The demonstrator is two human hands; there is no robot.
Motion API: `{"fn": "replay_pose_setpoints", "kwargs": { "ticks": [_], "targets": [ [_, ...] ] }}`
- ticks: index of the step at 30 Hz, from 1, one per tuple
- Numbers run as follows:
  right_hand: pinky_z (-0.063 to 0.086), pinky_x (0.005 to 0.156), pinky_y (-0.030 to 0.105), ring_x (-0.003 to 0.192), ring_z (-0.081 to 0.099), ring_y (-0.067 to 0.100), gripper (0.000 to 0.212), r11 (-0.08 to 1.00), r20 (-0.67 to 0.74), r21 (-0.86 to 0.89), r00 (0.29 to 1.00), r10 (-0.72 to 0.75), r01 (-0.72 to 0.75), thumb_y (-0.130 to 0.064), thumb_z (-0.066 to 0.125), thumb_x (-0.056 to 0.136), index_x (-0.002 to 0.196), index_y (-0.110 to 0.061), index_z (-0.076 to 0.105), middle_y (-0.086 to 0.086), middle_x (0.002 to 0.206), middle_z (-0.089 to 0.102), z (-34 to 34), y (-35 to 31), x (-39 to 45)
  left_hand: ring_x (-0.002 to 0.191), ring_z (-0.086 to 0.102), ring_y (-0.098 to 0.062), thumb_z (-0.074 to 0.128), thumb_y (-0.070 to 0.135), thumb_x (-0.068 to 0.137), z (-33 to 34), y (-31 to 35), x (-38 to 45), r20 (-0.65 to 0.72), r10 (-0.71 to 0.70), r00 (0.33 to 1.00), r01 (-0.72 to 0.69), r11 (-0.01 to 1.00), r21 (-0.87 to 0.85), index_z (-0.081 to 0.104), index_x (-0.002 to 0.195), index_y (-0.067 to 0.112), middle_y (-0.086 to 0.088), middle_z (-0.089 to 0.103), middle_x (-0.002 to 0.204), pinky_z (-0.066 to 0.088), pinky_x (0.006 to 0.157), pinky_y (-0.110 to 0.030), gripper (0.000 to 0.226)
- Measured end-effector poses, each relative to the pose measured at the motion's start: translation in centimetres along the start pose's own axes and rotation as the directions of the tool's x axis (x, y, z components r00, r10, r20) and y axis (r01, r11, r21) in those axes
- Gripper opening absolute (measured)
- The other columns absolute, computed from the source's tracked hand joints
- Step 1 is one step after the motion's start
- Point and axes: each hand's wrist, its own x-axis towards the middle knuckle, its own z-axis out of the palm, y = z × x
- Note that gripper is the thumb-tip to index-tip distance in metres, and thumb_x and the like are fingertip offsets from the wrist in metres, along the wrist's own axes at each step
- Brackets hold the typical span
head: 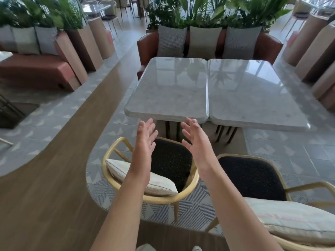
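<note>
- While both hands hover over the near chair (170, 160), nothing's held: left hand (145, 140) & right hand (194, 142) have fingers spread, palms facing each other.
- Chair sits just below them, near the marble table (166, 91) (cushion (117, 169) leaning vs. its backrest).
- Risk, imo: grabbing the curved frame off-centre could swing the chair into the table edge or tip the cushion off.

Café or restaurant lounge, marble tables (168, 91), cushioned chairs (170, 160), banquette sofas (268, 48), planters (204, 9)
</note>
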Motion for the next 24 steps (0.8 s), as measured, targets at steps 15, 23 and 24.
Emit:
{"fn": "replay_pose_setpoints", "kwargs": {
  "ticks": [15, 23, 24],
  "targets": [
    [0.039, 0.115, 0.042, 0.138, 0.046, 0.018, 0.053, 0.999, -0.302, 0.024, 0.952, -0.039, 0.049, -0.040, 0.038, 0.105, 0.153, -0.017, 0.037, 0.002, 0.152, 0.046, 11.0, 1.4, 1.2, 0.141, 0.045, -0.019, 0.016, 0.054, 0.105, -11.4, 3.9, 7.0, 0.191, -0.011, 0.982, 0.032, 0.994, -0.106, 0.041, 0.150, 0.023, -0.003, 0.044, 0.156, 0.027, 0.120, -0.043, 0.061],
    [0.040, 0.109, 0.036, 0.141, 0.041, 0.023, 0.049, 0.993, -0.415, 0.095, 0.904, 0.106, -0.073, -0.031, 0.037, 0.107, 0.153, -0.016, 0.035, 0.006, 0.158, 0.039, 13.8, 3.1, -0.2, 0.138, 0.049, -0.022, 0.018, 0.054, 0.106, -13.8, 2.9, 8.1, 0.263, -0.147, 0.954, 0.194, 0.967, -0.166, 0.045, 0.148, 0.019, -0.009, 0.048, 0.154, 0.027, 0.121, -0.050, 0.061],
    [0.040, 0.111, 0.038, 0.141, 0.042, 0.024, 0.048, 0.990, -0.434, 0.107, 0.892, 0.131, -0.093, -0.030, 0.038, 0.107, 0.152, -0.015, 0.036, 0.007, 0.157, 0.039, 13.7, 2.6, -0.4, 0.137, 0.050, -0.022, 0.018, 0.054, 0.106, -13.6, 2.9, 7.9, 0.274, -0.154, 0.949, 0.207, 0.962, -0.176, 0.046, 0.148, 0.019, -0.009, 0.048, 0.153, 0.027, 0.121, -0.050, 0.061]
  ]
}}
